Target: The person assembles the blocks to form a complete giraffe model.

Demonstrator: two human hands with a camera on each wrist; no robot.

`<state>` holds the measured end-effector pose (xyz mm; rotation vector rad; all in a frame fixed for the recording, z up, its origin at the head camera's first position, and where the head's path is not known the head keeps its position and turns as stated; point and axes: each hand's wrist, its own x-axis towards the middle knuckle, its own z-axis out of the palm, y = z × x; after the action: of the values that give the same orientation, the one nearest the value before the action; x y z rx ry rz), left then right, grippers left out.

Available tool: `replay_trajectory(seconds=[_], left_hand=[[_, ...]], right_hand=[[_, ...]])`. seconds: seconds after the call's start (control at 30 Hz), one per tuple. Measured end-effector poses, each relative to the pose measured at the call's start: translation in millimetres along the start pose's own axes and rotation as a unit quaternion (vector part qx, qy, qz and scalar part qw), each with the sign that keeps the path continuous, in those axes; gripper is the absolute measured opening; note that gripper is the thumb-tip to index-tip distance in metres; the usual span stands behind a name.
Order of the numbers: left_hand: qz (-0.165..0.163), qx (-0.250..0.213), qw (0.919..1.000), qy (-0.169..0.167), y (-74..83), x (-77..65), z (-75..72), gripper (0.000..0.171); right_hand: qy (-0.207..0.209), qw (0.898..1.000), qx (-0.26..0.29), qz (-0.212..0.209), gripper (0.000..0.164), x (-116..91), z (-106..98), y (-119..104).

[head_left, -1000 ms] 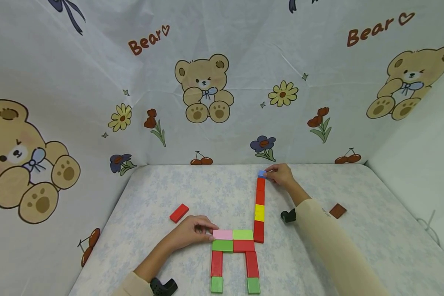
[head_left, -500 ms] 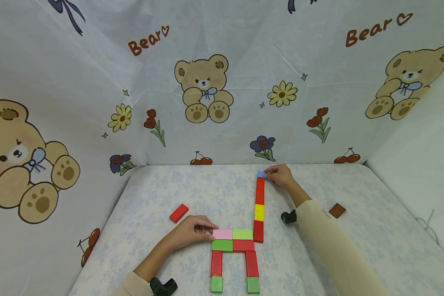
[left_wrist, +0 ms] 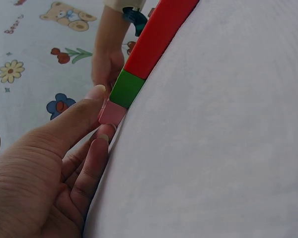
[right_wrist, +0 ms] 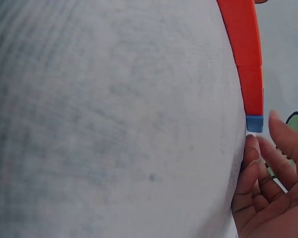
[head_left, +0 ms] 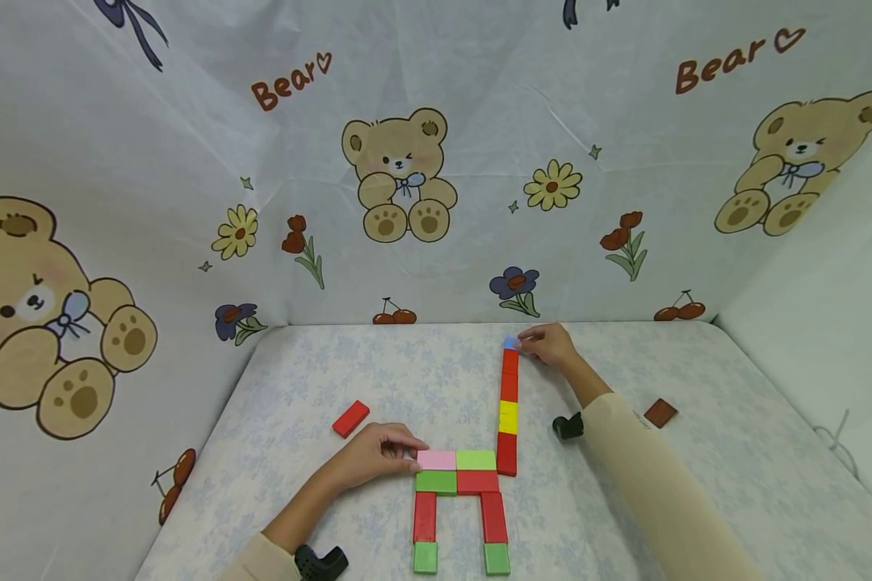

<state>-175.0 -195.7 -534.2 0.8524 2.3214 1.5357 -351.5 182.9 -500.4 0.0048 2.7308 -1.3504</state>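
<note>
My left hand is at the left end of a pink block. Its thumb and fingertips pinch that end, with the thumb on the far side in the left wrist view. Beside the pink block lie a lime block, a green block and a red block. At the far end of a long line of blocks, my right hand is by a small blue block. In the right wrist view its thumb stands slightly apart from the blue block, fingers loosely bent just below it.
Two legs of red blocks with green ends extend toward me. The line below the blue block holds red and yellow blocks. A loose red block lies left; a brown block lies right, past the right sleeve.
The view shifts slightly. The right fingertips now sit a little farther from the blue block. My left hand and the other blocks stay in place.
</note>
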Motion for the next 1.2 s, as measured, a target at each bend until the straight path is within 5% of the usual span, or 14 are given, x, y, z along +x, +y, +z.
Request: replay_trajectory(seconds=[0.23, 0.8, 1.2], left_hand=[[-0.009, 0.007, 0.9999, -0.004, 0.8, 0.6, -0.1, 0.029], [-0.019, 0.011, 0.9997, -0.01, -1.2, 0.1, -0.8, 0.03], [-0.021, 0.018, 0.9996, -0.007, -1.8, -0.1, 0.0, 0.03]], right_hand=[[0.0, 1.0, -0.025, -0.007, 0.045, -14.5, -9.3, -4.8], [0.101, 0.981, -0.093, -0.136, 0.029, -92.1, -55.8, 4.9], [0.145, 0.974, -0.122, -0.124, 0.032, -135.1, -84.0, 13.7]])
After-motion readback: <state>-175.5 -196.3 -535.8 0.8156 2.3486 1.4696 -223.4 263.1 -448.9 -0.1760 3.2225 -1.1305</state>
